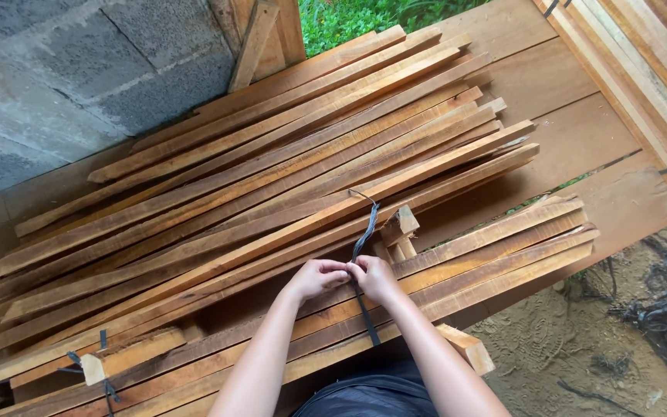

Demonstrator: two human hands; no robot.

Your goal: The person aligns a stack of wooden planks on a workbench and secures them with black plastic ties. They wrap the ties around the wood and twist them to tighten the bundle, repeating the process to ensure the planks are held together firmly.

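Both hands, left hand [316, 276] and right hand [374, 278], are pinching the dark strap [364, 232] at lower centre, closing it around a slat bundle [457, 262]; knot appearing unfinished, large loose pile [272, 154] remaining unbound.

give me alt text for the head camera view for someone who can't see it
Two bare hands, left hand and right hand, meet on a dark strap wrapped around a bundle of wooden slats. A larger slat pile lies behind on planks, beside a block wall.
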